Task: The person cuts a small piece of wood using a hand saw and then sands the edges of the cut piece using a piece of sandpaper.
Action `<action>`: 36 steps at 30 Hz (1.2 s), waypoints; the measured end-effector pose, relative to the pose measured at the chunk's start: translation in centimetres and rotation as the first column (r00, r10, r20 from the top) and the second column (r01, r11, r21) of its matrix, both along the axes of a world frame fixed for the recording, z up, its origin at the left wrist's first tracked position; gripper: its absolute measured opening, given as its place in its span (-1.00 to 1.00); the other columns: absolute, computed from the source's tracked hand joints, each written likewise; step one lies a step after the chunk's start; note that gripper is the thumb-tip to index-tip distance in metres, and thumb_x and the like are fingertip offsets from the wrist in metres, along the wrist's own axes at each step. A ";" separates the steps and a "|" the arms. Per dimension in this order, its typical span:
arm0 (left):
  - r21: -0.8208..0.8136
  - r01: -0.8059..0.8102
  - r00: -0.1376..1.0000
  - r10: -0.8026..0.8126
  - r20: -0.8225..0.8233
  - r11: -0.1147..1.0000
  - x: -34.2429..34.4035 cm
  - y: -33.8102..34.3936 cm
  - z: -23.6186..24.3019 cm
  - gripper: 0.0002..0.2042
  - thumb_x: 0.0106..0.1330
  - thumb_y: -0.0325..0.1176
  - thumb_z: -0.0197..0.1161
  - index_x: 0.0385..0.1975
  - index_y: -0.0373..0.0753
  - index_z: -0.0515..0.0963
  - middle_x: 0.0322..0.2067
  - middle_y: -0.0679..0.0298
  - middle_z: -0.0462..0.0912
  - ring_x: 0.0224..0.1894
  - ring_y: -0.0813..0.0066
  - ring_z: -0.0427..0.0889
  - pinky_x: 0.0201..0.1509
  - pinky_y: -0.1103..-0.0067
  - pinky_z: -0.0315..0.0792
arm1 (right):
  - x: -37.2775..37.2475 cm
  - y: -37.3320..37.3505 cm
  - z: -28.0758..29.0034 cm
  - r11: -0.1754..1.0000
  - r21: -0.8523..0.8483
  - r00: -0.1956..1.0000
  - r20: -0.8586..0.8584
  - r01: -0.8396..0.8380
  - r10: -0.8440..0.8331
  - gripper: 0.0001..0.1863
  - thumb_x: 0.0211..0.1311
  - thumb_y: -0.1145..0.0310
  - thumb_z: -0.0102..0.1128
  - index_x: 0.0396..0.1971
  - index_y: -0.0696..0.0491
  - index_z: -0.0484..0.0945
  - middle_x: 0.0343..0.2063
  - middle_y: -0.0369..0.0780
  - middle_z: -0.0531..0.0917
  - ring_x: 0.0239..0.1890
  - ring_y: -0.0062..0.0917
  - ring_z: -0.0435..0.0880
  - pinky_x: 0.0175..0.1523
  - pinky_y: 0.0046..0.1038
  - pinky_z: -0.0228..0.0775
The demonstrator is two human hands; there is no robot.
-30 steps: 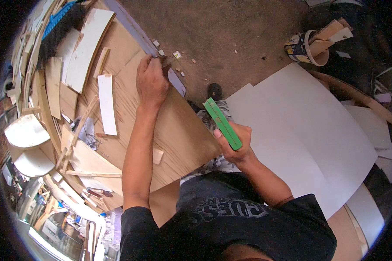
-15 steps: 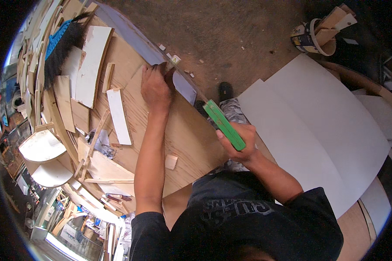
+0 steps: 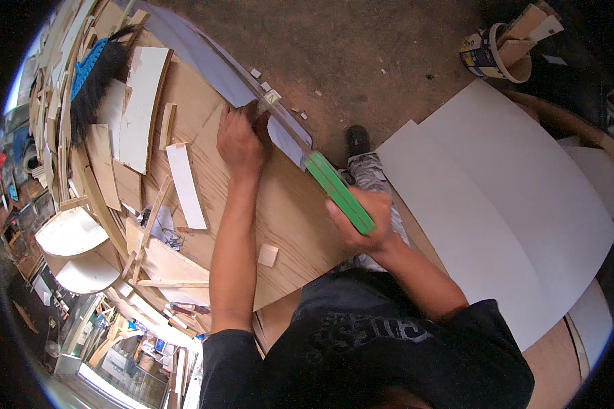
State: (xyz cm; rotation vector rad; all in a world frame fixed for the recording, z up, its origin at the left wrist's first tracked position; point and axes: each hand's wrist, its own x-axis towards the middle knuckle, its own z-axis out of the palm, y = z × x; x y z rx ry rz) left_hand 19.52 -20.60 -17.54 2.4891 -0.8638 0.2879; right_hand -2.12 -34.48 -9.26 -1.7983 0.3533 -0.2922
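The right hand (image 3: pixel 370 217) is gripping a green-handled saw (image 3: pixel 339 192), its long axis pointing far and left past the left hand (image 3: pixel 242 142), which is resting at the wooden board's (image 3: pixel 303 232) edge, grip unclear.

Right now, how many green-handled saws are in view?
1: the green-handled saw in the right grip, its thin blade near the left grip at the edge of the plywood sheet. Others may be hidden among the scrap wood.

Left head-worn fisheye camera, looking steeply down from above
The black short-sleeved T-shirt (image 3: pixel 368 341) sits nearest the lens; the bare left hand (image 3: pixel 242 144) and bare right hand (image 3: pixel 378 213) fall mid-view, the dusty brown floor (image 3: pixel 361 48) farther off.
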 end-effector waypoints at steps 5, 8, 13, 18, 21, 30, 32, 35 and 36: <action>0.055 -0.061 0.997 0.064 -0.051 0.997 -0.4 -0.3 0.6 -0.76 0.20 -0.35 0.48 -0.15 -0.22 0.70 -0.26 0.11 0.75 -0.12 0.04 0.71 0.31 0.12 0.50 | -2.5 -0.6 1.6 0.997 -0.075 0.999 -0.025 0.032 -0.034 -0.80 0.19 0.45 0.40 -0.56 0.12 0.57 -0.68 -0.14 0.46 -0.70 -0.25 0.49 -0.55 -0.25 0.29; 0.073 -0.063 0.998 0.063 0.003 0.995 -0.1 -0.1 0.3 -0.82 0.20 -0.37 0.40 -0.22 -0.19 0.65 -0.20 0.03 0.68 -0.10 -0.07 0.67 -0.08 0.16 0.55 | -1.9 -1.1 1.4 1.000 -0.026 1.000 -0.028 0.006 -0.006 -0.82 0.17 0.46 0.40 -0.55 0.12 0.57 -0.69 -0.15 0.46 -0.71 -0.25 0.48 -0.56 -0.25 0.29; 0.067 -0.032 0.999 0.035 -0.036 0.997 -0.3 -0.4 0.7 -0.77 0.21 -0.33 0.47 -0.16 -0.22 0.70 -0.29 0.12 0.74 -0.15 0.04 0.71 0.30 0.09 0.51 | -4.1 -0.9 0.9 1.000 -0.021 0.999 -0.036 0.008 -0.009 -0.82 0.16 0.45 0.41 -0.55 0.12 0.58 -0.68 -0.15 0.46 -0.71 -0.24 0.49 -0.56 -0.25 0.30; 0.046 -0.094 0.996 0.094 -0.005 0.995 -0.2 -0.3 0.2 -0.77 0.23 -0.31 0.47 -0.16 -0.23 0.70 -0.26 0.12 0.75 -0.12 0.04 0.72 0.32 0.09 0.50 | -3.2 -1.0 1.3 1.000 0.018 0.998 -0.054 0.022 -0.021 -0.83 0.17 0.44 0.41 -0.54 0.11 0.59 -0.69 -0.15 0.47 -0.72 -0.24 0.50 -0.56 -0.25 0.31; 0.025 -0.055 0.998 0.055 -0.003 0.998 -0.1 -0.2 0.5 -0.77 0.25 -0.30 0.46 -0.16 -0.23 0.70 -0.22 0.09 0.76 -0.10 0.01 0.72 0.32 0.11 0.51 | -3.9 -1.2 1.8 1.000 -0.010 0.998 -0.059 0.000 -0.001 -0.82 0.21 0.43 0.40 -0.54 0.11 0.59 -0.68 -0.14 0.47 -0.70 -0.25 0.52 -0.55 -0.25 0.32; 0.009 0.015 1.000 -0.015 0.006 1.000 -0.1 -0.3 0.7 -0.77 0.24 -0.31 0.46 -0.17 -0.23 0.70 -0.23 0.10 0.76 -0.12 0.01 0.72 0.32 0.15 0.51 | -2.1 -1.5 1.8 1.000 -0.002 0.997 -0.073 0.030 -0.030 -0.79 0.23 0.40 0.40 -0.54 0.11 0.58 -0.68 -0.13 0.48 -0.69 -0.25 0.52 -0.54 -0.27 0.34; 0.074 -0.040 0.998 0.044 -0.054 0.996 -0.2 0.0 0.5 -0.76 0.23 -0.33 0.44 -0.13 -0.22 0.67 -0.23 0.00 0.72 -0.06 -0.15 0.69 0.31 0.14 0.52 | -4.1 -1.2 1.6 1.000 0.002 0.996 -0.084 -0.008 0.008 -0.80 0.24 0.40 0.39 -0.53 0.11 0.58 -0.66 -0.10 0.50 -0.66 -0.22 0.56 -0.52 -0.27 0.35; 0.046 -0.019 0.999 0.021 -0.037 0.999 -0.2 -0.3 0.6 -0.76 0.20 -0.36 0.44 -0.16 -0.22 0.67 -0.23 0.01 0.72 -0.08 -0.13 0.69 0.33 0.16 0.52 | -4.5 -1.3 1.0 0.999 -0.015 0.997 -0.058 0.042 -0.042 -0.80 0.23 0.41 0.40 -0.53 0.12 0.58 -0.65 -0.09 0.50 -0.65 -0.22 0.57 -0.52 -0.26 0.35; 0.047 -0.018 0.999 0.020 -0.046 0.999 -0.5 -0.1 0.5 -0.76 0.20 -0.36 0.44 -0.16 -0.22 0.67 -0.23 0.01 0.72 -0.08 -0.13 0.69 0.33 0.16 0.52 | -3.5 -1.1 1.2 0.999 -0.014 0.997 -0.066 0.042 -0.043 -0.80 0.23 0.41 0.40 -0.53 0.12 0.58 -0.65 -0.09 0.50 -0.65 -0.22 0.57 -0.52 -0.26 0.35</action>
